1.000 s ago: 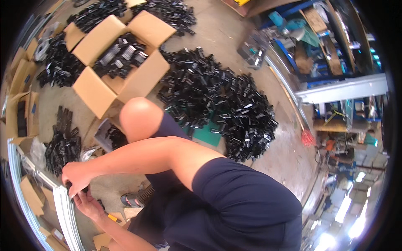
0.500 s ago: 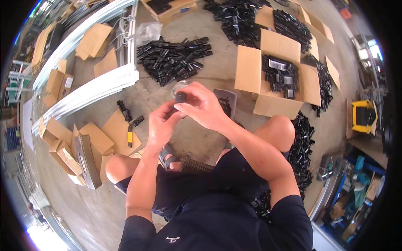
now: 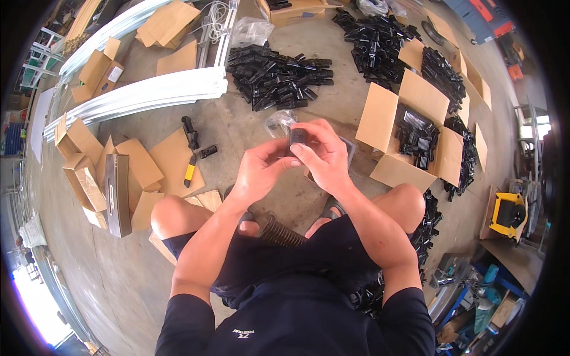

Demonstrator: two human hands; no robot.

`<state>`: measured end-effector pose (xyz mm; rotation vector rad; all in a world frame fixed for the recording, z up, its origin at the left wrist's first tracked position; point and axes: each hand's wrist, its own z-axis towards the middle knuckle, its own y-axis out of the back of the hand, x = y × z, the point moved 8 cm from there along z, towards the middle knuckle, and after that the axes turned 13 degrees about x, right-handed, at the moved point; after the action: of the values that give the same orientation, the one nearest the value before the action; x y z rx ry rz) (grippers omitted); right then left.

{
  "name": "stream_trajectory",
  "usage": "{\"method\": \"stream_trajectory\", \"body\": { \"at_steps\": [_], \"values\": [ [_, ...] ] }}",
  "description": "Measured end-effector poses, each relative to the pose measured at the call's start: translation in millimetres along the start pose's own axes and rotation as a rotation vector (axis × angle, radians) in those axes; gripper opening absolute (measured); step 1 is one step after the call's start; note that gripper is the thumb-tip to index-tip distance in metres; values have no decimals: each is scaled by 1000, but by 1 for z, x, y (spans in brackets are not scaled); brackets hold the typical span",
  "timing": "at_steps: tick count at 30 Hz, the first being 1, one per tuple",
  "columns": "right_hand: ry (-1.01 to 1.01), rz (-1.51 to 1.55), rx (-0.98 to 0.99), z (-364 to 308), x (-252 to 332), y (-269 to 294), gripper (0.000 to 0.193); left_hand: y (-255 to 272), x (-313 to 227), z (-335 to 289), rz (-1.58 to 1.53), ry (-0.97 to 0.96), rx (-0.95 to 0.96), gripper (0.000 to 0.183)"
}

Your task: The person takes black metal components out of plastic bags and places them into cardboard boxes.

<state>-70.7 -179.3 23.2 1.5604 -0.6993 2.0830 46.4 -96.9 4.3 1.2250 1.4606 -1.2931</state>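
Head view: both hands, left hand (image 3: pixel 261 169) and right hand (image 3: pixel 323 157), pinch a small black part (image 3: pixel 297 137) above the floor (image 3: pixel 237 127); a loose fingertip hold could drop it among the black pile (image 3: pixel 279 77).

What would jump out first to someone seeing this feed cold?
Both hands, the left hand and right hand, meet at centre on a small black part. Beyond them lies a heap of black parts on the concrete floor, and to the right an open cardboard box holds more.
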Motion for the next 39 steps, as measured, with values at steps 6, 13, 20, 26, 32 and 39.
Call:
{"method": "stream_trajectory", "body": {
  "at_steps": [6, 13, 20, 26, 32, 39],
  "values": [
    [-53, -136, -23, 2, 9, 3, 30, 2, 9, 5, -4, 11, -24, 36],
    [-98, -61, -8, 3, -9, 9, 27, -2, 16, 9, -47, 20, -35, 31],
    [-648, -581, -228, -13, -114, 131, 31, 7, 25, 21, -88, 28, -70, 25],
    [-904, -1093, 276, -67, -225, 133, 18, 24, 21, 9, 457, 12, -186, 35],
    [-917, -1245, 220, -96, -291, 116, 28, 11, -11, 7, 883, -220, -184, 37],
    [-949, -1091, 3, -108, -296, 114, 22, 16, -13, 5, 1018, -273, -172, 43]
  ]
}}
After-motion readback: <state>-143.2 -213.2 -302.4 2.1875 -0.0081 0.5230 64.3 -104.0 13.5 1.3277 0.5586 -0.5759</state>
